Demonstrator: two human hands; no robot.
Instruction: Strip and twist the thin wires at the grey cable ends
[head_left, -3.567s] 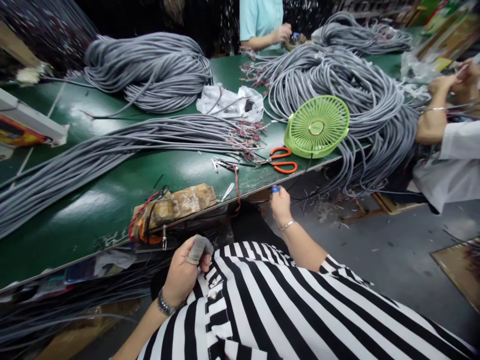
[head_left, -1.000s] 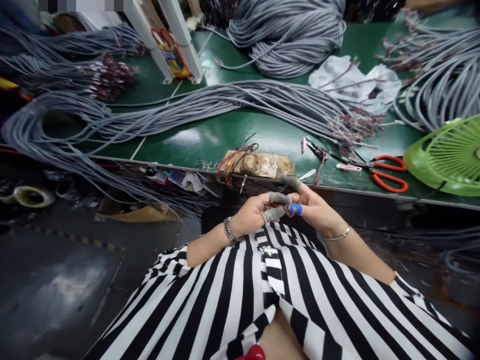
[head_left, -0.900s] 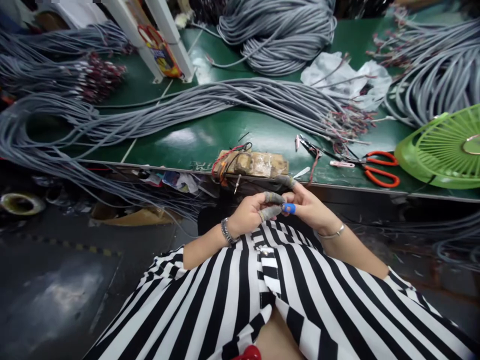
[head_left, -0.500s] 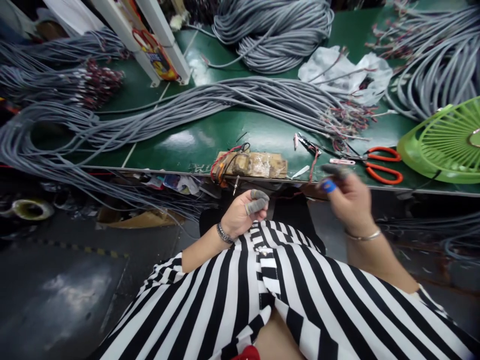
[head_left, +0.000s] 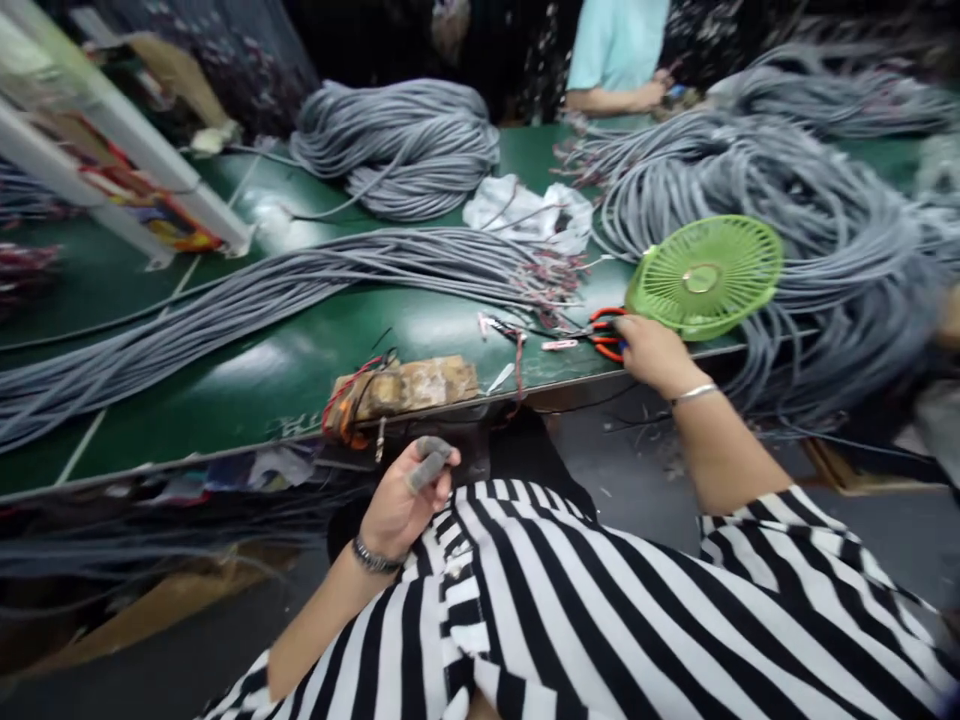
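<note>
My right hand [head_left: 656, 355] reaches over the bench edge to the orange-handled scissors [head_left: 606, 318]. Its fingers close over the right part of the handles and hide it; a bit of blue band shows on one finger. The scissors lie flat, blades pointing left. Near my waist, below the bench edge, my left hand [head_left: 409, 490] is held with its fingers curled in and grey covers on the fingertips; I see nothing in it. A pink-and-white clip-like piece [head_left: 559, 345] and a dark slender tool [head_left: 504, 328] lie left of the scissors.
Just beyond my right hand stands a green fan [head_left: 705, 280]. A long bundle of grey cables [head_left: 360, 255] crosses the bench, with coils [head_left: 397, 140] behind. A taped block with wires [head_left: 420, 385] sits at the front edge. Across the bench is a person's arm [head_left: 615, 100].
My right hand has moved forward and right, from above the bench edge onto the scissors' handles. My left hand keeps its curled pose. The view has swung to the right.
</note>
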